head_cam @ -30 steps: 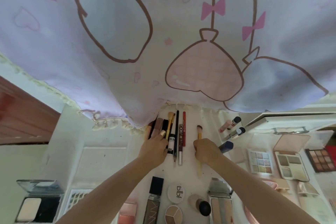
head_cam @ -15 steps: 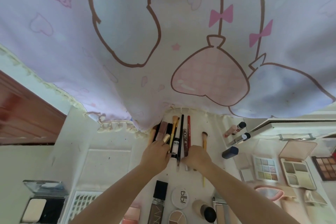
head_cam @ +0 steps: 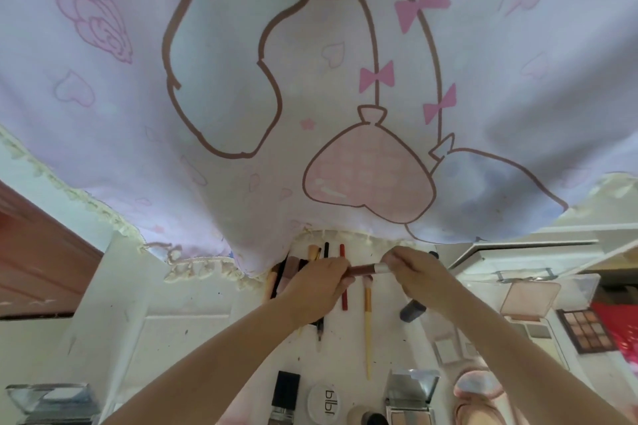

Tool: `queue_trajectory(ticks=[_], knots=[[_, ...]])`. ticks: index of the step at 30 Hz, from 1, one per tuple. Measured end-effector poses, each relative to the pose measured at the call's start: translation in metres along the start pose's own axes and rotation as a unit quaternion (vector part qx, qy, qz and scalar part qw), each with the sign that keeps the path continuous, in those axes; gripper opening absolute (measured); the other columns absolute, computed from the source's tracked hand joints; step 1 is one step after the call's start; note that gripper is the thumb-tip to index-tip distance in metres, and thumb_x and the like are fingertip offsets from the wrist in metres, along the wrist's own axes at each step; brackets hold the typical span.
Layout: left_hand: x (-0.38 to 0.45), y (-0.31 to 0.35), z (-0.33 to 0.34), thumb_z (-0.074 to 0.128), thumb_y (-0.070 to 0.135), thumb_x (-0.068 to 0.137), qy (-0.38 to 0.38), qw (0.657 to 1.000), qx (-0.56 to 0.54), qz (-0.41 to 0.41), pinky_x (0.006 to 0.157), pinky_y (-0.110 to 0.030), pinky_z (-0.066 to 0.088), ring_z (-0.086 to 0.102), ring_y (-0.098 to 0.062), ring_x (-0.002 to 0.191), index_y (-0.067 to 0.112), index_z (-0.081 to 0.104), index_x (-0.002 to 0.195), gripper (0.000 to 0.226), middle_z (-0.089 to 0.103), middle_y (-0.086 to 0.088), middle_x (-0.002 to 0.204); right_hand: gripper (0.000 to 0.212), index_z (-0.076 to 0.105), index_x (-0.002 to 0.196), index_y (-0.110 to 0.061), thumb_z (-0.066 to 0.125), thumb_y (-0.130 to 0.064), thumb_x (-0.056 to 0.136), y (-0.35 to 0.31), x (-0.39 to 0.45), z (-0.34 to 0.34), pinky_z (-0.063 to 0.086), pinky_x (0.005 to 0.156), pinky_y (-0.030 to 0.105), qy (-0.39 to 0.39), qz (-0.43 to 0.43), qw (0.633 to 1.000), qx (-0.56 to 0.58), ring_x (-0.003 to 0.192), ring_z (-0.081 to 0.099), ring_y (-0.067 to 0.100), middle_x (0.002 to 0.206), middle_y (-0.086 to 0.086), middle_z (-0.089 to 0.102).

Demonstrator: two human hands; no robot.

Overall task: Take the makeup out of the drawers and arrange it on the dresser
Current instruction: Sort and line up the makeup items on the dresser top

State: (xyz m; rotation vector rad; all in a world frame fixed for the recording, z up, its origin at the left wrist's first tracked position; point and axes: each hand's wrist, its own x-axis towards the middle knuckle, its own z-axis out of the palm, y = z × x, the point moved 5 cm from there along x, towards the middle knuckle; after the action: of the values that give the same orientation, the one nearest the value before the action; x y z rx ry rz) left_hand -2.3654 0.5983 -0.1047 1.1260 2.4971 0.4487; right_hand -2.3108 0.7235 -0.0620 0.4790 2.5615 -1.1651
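far ends of brushes and pencils (head_cam: pixel 326 252) tucked under curtain (head_cam: pixel 241 148) hem, tips unseen. lower part of that row covered by left hand (head_cam: pixel 312 290). left end of reddish tube (head_cam: pixel 360 270) buried in left hand's fingers, right end in right hand (head_cam: pixel 419 274); label unreadable. compacts along bottom edge (head_cam: pixel 411 404) cut off by frame. dark blue cap (head_cam: pixel 412 310) half behind right wrist. palette (head_cam: pixel 587 329) shades blurred.
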Motion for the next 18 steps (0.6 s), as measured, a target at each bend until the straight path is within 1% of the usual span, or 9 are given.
queue_trajectory(ticks=[3, 5, 7, 9, 11, 14, 15, 17, 18], knots=[[-0.007, 0.016, -0.013, 0.026, 0.028, 0.101, 0.011, 0.999, -0.014, 0.036, 0.053, -0.02, 0.029, 0.033, -0.005, 0.054, 0.01, 0.044, 0.113, 0.028, 0.034, 0.013, 0.066, 0.022, 0.043, 0.077, -0.015, 0.034, -0.02, 0.097, -0.012, -0.008, -0.016, 0.034, 0.054, 0.026, 0.1, -0.039, 0.994, 0.032, 0.057, 0.04, 0.019, 0.06, 0.0, 0.04], [-0.014, 0.026, -0.023, 0.027, 0.028, 0.1, -0.005, 0.996, -0.068, 0.05, 0.047, -0.017, 0.03, 0.032, -0.003, 0.05, 0.017, 0.041, 0.108, 0.019, 0.035, 0.013, 0.063, 0.022, 0.04, 0.076, -0.022, 0.034, -0.015, 0.096, -0.022, -0.014, -0.023, 0.035, 0.053, 0.028, 0.128, -0.082, 0.987, 0.056, 0.057, 0.04, 0.021, 0.057, 0.0, 0.039], [-0.022, 0.031, -0.032, 0.03, 0.025, 0.1, -0.053, 0.984, -0.159, 0.054, 0.045, -0.014, 0.032, 0.031, -0.003, 0.048, 0.026, 0.038, 0.095, 0.01, 0.036, 0.01, 0.062, 0.027, 0.035, 0.075, -0.029, 0.033, -0.011, 0.096, -0.03, -0.023, -0.028, 0.034, 0.053, 0.031, 0.113, -0.132, 0.983, 0.055, 0.056, 0.039, 0.022, 0.052, 0.0, 0.037], [-0.03, 0.036, -0.041, 0.031, 0.018, 0.1, -0.11, 0.947, -0.297, 0.051, 0.043, -0.011, 0.029, 0.029, -0.001, 0.045, 0.029, 0.04, 0.086, 0.02, 0.035, 0.008, 0.06, 0.028, 0.034, 0.078, -0.031, 0.035, -0.009, 0.095, -0.038, -0.033, -0.033, 0.036, 0.054, 0.031, 0.075, -0.177, 0.98, 0.043, 0.055, 0.039, 0.021, 0.052, -0.003, 0.037], [-0.035, 0.035, -0.05, 0.032, 0.014, 0.099, -0.122, 0.922, -0.366, 0.037, 0.043, -0.011, 0.027, 0.029, 0.0, 0.041, 0.027, 0.042, 0.084, 0.022, 0.034, 0.008, 0.057, 0.025, 0.034, 0.083, -0.034, 0.039, -0.012, 0.094, -0.047, -0.04, -0.04, 0.04, 0.054, 0.019, 0.029, -0.223, 0.974, 0.005, 0.058, 0.044, 0.018, 0.061, -0.008, 0.042], [-0.031, 0.029, -0.061, 0.035, 0.019, 0.099, -0.019, 0.972, -0.229, 0.049, 0.048, -0.012, 0.034, 0.034, 0.0, 0.049, 0.026, 0.043, 0.088, 0.015, 0.038, 0.01, 0.062, 0.019, 0.038, 0.091, -0.036, 0.045, -0.018, 0.093, -0.049, -0.036, -0.049, 0.048, 0.062, 0.015, -0.006, -0.208, 0.977, -0.038, 0.065, 0.055, 0.007, 0.074, -0.016, 0.051], [-0.029, 0.029, -0.064, 0.036, 0.02, 0.098, 0.009, 0.98, -0.191, 0.051, 0.052, -0.012, 0.035, 0.035, 0.0, 0.053, 0.022, 0.046, 0.091, 0.013, 0.039, 0.011, 0.065, 0.013, 0.044, 0.085, -0.031, 0.044, -0.02, 0.093, -0.048, -0.033, -0.052, 0.048, 0.058, 0.014, -0.001, -0.19, 0.981, -0.032, 0.057, 0.054, 0.004, 0.067, -0.015, 0.053], [-0.027, 0.03, -0.067, 0.037, 0.022, 0.098, 0.054, 0.99, -0.117, 0.055, 0.061, -0.01, 0.035, 0.037, 0.0, 0.065, 0.014, 0.051, 0.101, 0.017, 0.038, 0.012, 0.074, 0.03, 0.046, 0.064, -0.023, 0.042, -0.024, 0.094, -0.045, -0.028, -0.056, 0.041, 0.049, 0.007, 0.023, -0.165, 0.984, -0.065, 0.036, 0.047, 0.0, 0.05, -0.011, 0.049], [-0.026, 0.03, -0.066, 0.037, 0.023, 0.098, 0.067, 0.992, -0.091, 0.057, 0.066, -0.009, 0.034, 0.038, -0.001, 0.071, 0.013, 0.053, 0.106, 0.02, 0.038, 0.012, 0.08, 0.034, 0.045, 0.06, -0.024, 0.044, -0.022, 0.094, -0.043, -0.027, -0.057, 0.038, 0.046, 0.005, 0.027, -0.163, 0.983, -0.079, 0.035, 0.046, -0.002, 0.049, -0.01, 0.048]])
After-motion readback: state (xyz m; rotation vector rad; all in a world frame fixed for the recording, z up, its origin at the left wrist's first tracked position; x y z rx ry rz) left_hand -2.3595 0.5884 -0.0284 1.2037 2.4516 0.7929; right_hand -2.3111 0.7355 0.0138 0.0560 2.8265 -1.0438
